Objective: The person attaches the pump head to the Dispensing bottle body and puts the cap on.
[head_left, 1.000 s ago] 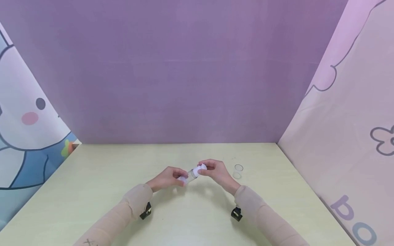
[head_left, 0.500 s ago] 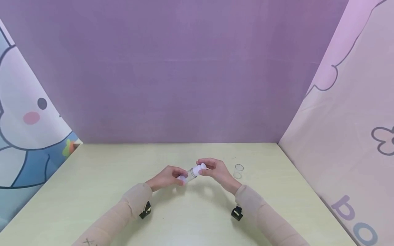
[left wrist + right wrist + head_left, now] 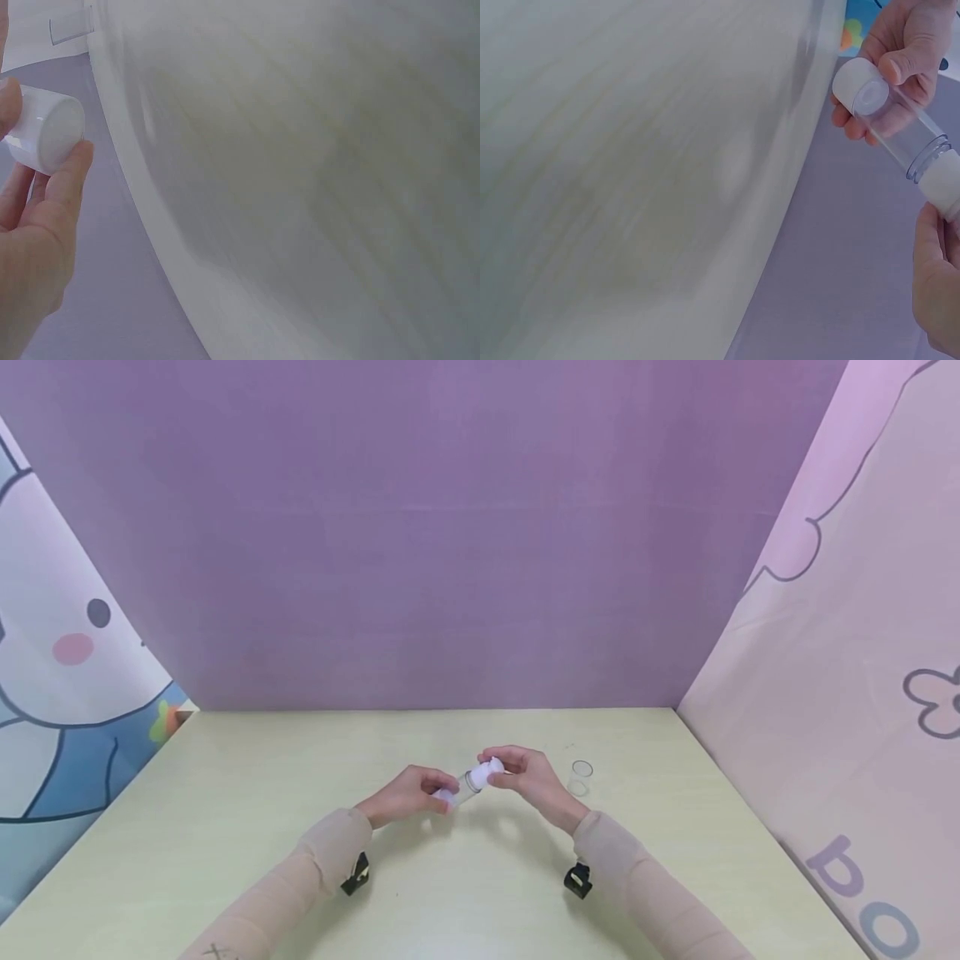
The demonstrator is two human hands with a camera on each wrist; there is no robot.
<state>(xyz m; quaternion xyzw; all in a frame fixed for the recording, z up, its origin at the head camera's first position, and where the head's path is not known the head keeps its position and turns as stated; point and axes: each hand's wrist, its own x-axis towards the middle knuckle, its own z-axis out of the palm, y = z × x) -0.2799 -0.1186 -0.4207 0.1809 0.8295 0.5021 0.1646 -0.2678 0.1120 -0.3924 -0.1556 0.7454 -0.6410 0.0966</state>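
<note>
Between my hands, a small clear bottle (image 3: 909,141) is held tilted above the table, its right end higher in the head view. My left hand (image 3: 408,793) grips its white base (image 3: 855,84) between thumb and fingers; that smooth round base (image 3: 61,133) also shows in the left wrist view. At the other end, my right hand (image 3: 532,781) pinches the white top (image 3: 486,772) with thumb and fingertips. A ringed collar joins the top to the clear body. The fingers partly cover both white ends, so the top's exact shape cannot be told.
A clear open cylinder, like a cap (image 3: 580,779), stands on the pale table (image 3: 480,893) just right of my right hand. A purple panel (image 3: 435,543) rises behind the table, with printed cloth at both sides.
My right hand's fingers have shifted slightly over the white top. The left hand, the bottle and the clear cap stay almost where they were.
</note>
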